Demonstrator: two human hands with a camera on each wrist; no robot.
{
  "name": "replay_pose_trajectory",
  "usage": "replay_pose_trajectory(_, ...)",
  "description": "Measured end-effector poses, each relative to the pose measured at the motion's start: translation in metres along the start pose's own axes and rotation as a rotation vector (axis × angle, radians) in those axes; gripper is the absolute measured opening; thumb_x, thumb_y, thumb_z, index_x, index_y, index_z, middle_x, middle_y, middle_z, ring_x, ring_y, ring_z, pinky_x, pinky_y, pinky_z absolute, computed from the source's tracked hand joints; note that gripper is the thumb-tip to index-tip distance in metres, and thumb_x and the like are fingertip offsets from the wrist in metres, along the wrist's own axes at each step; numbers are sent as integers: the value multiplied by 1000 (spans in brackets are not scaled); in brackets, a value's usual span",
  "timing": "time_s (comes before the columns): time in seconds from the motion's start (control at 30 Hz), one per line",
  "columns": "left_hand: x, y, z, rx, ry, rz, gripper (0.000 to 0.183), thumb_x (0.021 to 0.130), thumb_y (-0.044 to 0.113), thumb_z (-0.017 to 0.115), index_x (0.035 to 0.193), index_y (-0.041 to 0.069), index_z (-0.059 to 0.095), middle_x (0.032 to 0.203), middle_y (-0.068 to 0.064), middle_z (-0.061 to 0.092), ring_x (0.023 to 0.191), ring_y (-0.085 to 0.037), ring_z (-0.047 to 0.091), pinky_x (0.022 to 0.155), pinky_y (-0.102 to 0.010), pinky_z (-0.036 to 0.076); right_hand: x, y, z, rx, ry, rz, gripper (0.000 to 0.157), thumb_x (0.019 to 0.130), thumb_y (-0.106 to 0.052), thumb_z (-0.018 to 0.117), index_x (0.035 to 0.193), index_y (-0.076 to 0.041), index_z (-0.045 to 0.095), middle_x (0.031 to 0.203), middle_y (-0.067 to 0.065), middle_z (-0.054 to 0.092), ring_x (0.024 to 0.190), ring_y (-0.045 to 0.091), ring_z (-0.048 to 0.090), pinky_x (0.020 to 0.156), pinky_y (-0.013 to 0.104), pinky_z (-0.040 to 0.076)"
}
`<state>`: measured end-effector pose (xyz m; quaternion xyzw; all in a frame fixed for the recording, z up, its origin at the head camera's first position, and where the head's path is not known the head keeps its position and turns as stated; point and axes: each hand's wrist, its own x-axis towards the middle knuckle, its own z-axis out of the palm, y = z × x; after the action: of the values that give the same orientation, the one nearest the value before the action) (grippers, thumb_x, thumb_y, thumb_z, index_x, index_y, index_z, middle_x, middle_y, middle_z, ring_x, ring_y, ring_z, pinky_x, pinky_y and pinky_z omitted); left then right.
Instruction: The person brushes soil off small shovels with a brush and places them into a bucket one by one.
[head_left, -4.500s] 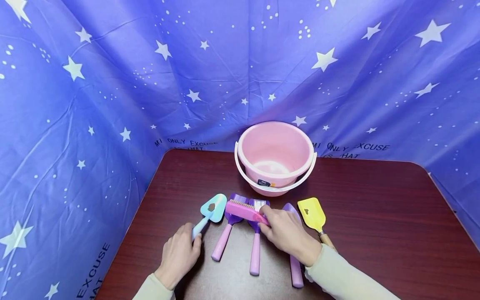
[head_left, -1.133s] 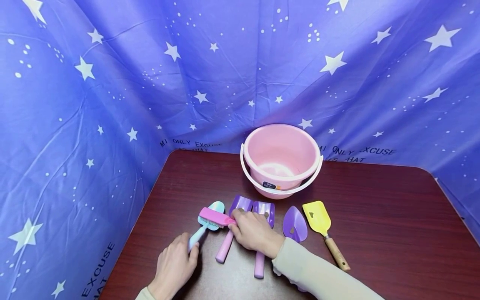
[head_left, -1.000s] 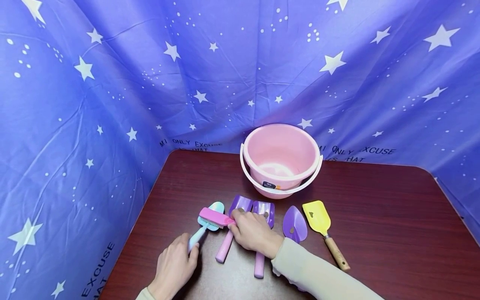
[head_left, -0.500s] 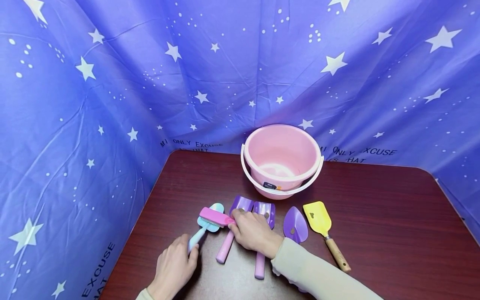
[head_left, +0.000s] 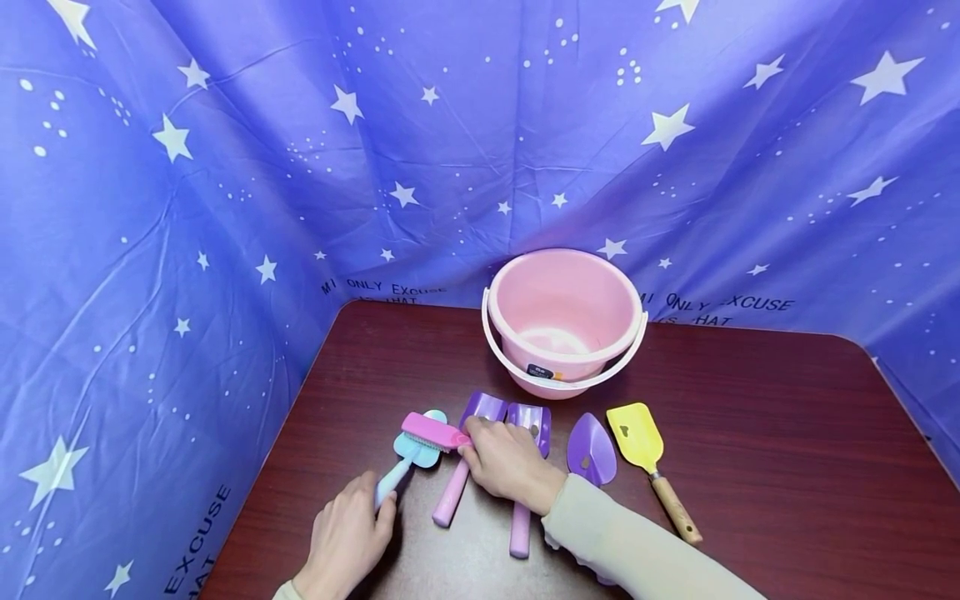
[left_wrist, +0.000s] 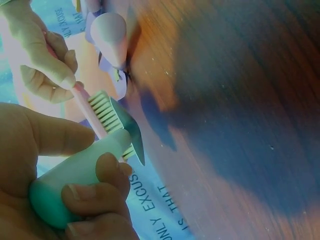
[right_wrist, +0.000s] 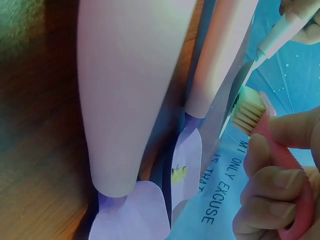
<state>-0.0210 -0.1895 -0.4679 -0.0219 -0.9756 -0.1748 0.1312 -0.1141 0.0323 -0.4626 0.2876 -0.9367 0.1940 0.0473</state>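
Observation:
My left hand (head_left: 347, 533) grips the pale blue handle of a small light-blue shovel (head_left: 408, 452), held above the table in the left wrist view. A pink brush (head_left: 431, 431) lies across the shovel's blade, its bristles against it. My right hand (head_left: 510, 462) holds the brush by its handle, fingers curled round it in the right wrist view. Below and beside the right hand lie two purple shovels with pink handles, the left shovel (head_left: 450, 496) and the middle shovel (head_left: 520, 533); the hand hides parts of both. The brush covers much of the blue blade.
A pink bucket (head_left: 558, 367) with a white handle stands at the back of the dark red table (head_left: 787, 450). A pointed purple trowel (head_left: 590, 446) lies partly under the right sleeve. Right of it is a yellow shovel (head_left: 636, 433) with a wooden handle. A blue starry curtain (head_left: 420, 150) hangs behind.
The brush has gone from above the purple shovels leftward onto the blue shovel's blade. In the last second the brush shifts slightly over the blade, and the blade tilts a little.

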Motion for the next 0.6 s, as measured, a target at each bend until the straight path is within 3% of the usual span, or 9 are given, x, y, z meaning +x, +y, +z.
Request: replay_pose_trajectory(0.6,0,1,1,-1,-11,-8,24,78,19,71,72,11,49,61,0,42,47,-30,51,40,-40,33,1,4,1,-30,19,41,19,89,-28,60,79,-19,47,63,-6,50,56,21,57,44,36,37)
